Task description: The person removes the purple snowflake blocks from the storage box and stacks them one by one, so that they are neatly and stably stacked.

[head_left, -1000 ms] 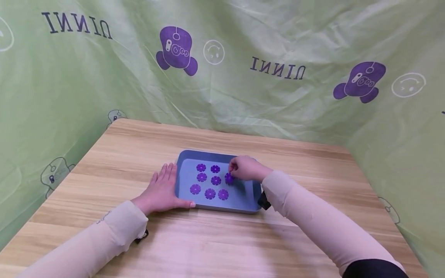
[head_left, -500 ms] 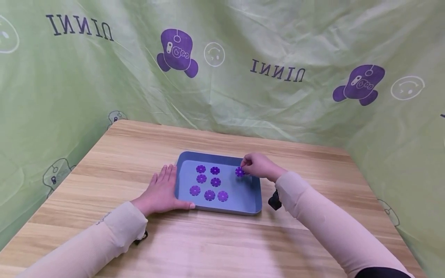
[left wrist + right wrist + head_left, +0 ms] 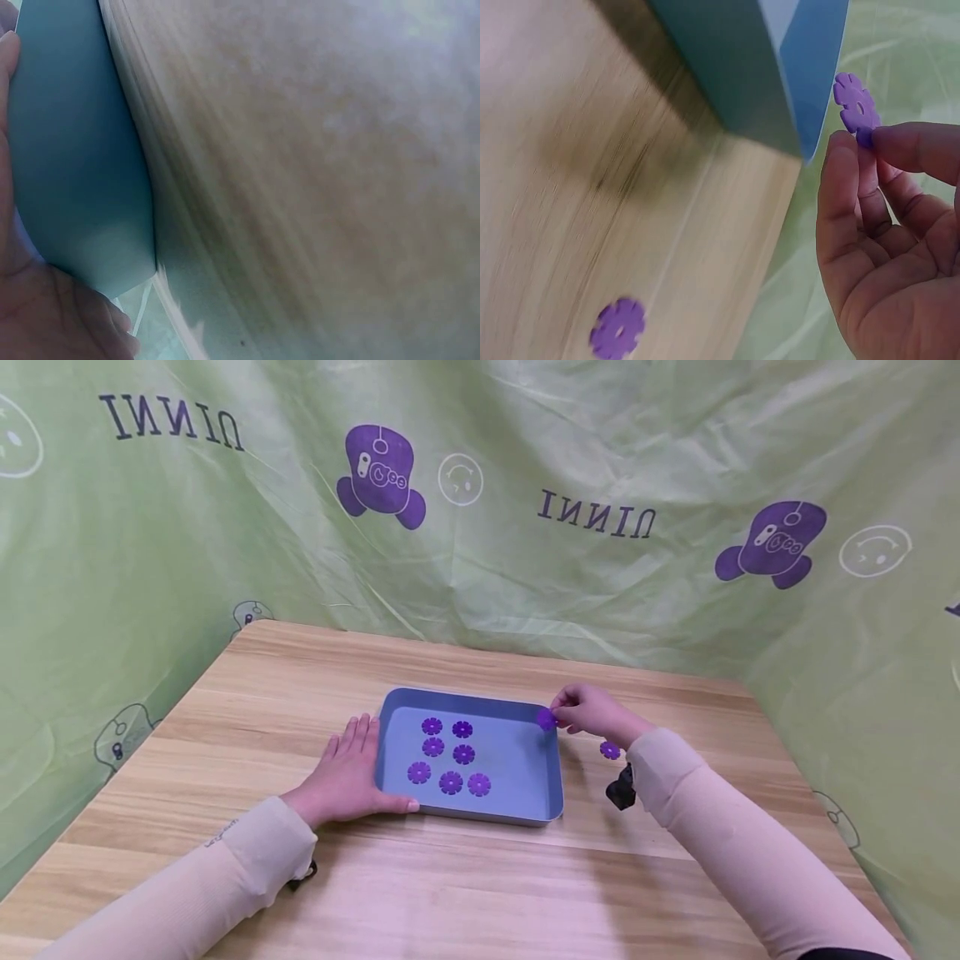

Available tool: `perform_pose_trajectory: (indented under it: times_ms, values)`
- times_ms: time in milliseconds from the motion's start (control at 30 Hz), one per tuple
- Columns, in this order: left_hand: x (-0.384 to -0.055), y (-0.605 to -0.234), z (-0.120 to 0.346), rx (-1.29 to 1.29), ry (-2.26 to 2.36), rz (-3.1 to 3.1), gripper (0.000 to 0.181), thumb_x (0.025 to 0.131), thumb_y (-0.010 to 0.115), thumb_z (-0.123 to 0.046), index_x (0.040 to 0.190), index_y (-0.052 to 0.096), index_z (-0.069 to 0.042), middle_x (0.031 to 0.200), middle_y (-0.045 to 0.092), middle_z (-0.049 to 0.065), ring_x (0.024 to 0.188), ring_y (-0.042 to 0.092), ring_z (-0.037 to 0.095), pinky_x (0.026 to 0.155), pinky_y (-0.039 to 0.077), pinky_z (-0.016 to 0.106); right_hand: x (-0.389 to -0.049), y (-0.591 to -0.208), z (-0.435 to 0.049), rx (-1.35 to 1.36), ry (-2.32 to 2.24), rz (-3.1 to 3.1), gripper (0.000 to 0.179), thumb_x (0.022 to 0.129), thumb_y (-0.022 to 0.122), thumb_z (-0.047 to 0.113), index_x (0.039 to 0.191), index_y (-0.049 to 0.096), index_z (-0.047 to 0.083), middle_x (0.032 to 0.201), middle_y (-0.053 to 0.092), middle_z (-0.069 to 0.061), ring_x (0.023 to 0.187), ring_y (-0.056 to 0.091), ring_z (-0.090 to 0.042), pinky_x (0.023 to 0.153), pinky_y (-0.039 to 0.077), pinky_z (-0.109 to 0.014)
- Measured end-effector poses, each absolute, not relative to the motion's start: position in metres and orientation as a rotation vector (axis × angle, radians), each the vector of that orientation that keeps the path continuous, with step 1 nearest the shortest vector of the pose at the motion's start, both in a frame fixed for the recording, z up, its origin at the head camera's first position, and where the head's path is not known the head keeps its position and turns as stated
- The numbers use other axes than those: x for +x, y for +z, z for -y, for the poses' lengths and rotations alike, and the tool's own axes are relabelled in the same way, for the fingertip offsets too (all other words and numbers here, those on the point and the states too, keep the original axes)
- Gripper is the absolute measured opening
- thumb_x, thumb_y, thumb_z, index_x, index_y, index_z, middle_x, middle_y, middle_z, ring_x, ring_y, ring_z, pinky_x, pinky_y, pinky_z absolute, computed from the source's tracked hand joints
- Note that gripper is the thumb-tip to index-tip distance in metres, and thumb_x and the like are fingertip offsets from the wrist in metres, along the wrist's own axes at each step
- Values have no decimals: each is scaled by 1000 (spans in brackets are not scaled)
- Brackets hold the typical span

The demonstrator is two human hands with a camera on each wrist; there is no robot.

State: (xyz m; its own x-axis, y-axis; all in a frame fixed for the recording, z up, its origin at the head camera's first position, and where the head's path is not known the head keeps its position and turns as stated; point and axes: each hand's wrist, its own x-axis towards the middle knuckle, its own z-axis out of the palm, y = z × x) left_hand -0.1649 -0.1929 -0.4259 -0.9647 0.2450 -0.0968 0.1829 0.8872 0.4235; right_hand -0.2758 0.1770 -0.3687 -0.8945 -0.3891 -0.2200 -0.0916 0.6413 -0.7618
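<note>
A purple notched disc (image 3: 856, 103), shaped like a snowflake building piece, is pinched between the thumb and fingers of my right hand (image 3: 592, 710). That hand is over the far right corner of the blue tray (image 3: 517, 777). Several more purple notched discs (image 3: 451, 782) lie flat inside the tray, towards its left half. My left hand (image 3: 348, 777) rests against the tray's left side with fingers spread, its thumb along the near rim. In the left wrist view, part of the palm touches the tray's outer wall (image 3: 82, 150).
One purple disc (image 3: 610, 750) lies on the wooden table (image 3: 450, 885) right of the tray, beneath the right wrist. A green printed cloth (image 3: 480, 568) hangs behind the table and along its sides.
The right hand has lifted the pinched disc from the tray's right part and carried it right and back to the far right rim. The left hand stays put; the table disc has come into sight.
</note>
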Motion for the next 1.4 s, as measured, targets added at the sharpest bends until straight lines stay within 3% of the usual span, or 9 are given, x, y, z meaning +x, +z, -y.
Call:
perform_pose_trajectory:
  times_ms: [300, 600, 1067, 1400]
  values:
    - [-164, -427, 192, 329, 621, -2909, 146, 71, 77, -78, 157, 8, 16, 165, 5, 37, 153, 4, 52, 120, 6, 68, -281, -372, -215, -229, -1256, -2453, 14, 104, 52, -1, 110, 58, -12, 99, 66, -13, 96, 66, -27, 92, 57, -45]
    - [-165, -429, 192, 324, 628, -2903, 146, 70, 77, -79, 158, 8, 16, 165, 5, 36, 153, 4, 52, 120, 5, 68, -282, -383, -254, -83, -1276, -2419, 18, 105, 51, 0, 113, 58, -15, 92, 64, -6, 82, 61, -13, 76, 57, -26]
    - [-166, -431, 193, 334, 643, -2913, 146, 70, 77, -78, 157, 8, 17, 164, 5, 37, 152, 3, 53, 119, 5, 69, -273, -402, -293, 4, -1358, -2277, 20, 107, 49, 1, 118, 55, -15, 90, 66, -5, 78, 63, -9, 72, 57, -22]
    - [-167, -426, 193, 333, 628, -2902, 146, 71, 77, -78, 157, 7, 17, 164, 5, 38, 152, 3, 54, 119, 5, 69, -271, -406, -291, -28, -1300, -2269, 19, 107, 52, 5, 112, 63, -10, 86, 65, -3, 76, 61, -8, 69, 55, -21]
